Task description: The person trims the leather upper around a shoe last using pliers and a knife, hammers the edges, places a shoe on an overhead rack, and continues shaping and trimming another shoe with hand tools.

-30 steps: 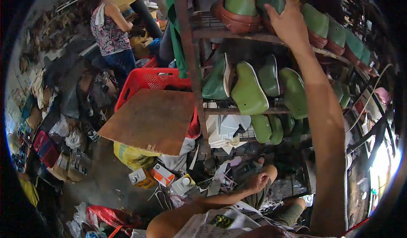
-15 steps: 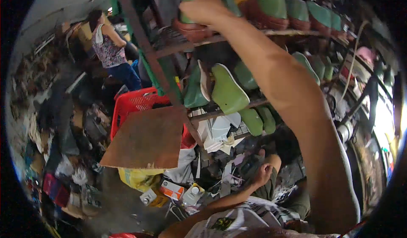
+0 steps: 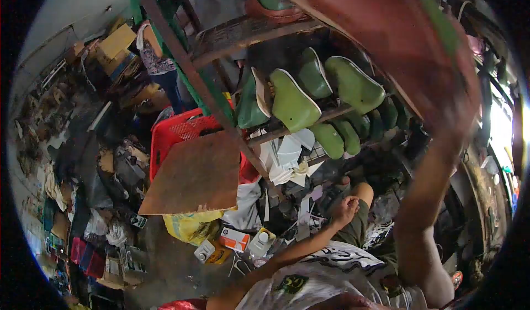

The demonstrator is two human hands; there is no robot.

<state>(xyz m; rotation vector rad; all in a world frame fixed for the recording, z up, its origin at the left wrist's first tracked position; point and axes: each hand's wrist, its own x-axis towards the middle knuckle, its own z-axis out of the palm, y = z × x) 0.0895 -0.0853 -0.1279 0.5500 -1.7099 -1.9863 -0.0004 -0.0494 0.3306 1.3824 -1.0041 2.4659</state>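
Note:
Close to the camera, a shoe on a green last (image 3: 386, 33), brown-red along its lower part, fills the upper right. My right hand (image 3: 450, 103) is closed on one end of it, blurred by motion, with some fingers hidden. My left hand (image 3: 345, 210) lies over my bent knee with curled fingers; whatever they hold, if anything, is hidden. Another green last with brown-red material (image 3: 276, 6) stands on the upper shelf (image 3: 256, 36). Several bare green lasts (image 3: 295, 103) lean on the lower shelf below the held shoe.
A brown board (image 3: 193, 174) lies across a red basket (image 3: 165, 130) left of the rack post (image 3: 190, 72). White scraps (image 3: 290, 155) are heaped under the shelf. Bottles (image 3: 260, 242) and an orange-white box (image 3: 234, 239) stand on the floor. A person (image 3: 160, 67) is behind the rack.
My right hand has taken the shoe on its last off the upper shelf and brought it right and close to the camera. My left hand stays by my knee. The view has shifted.

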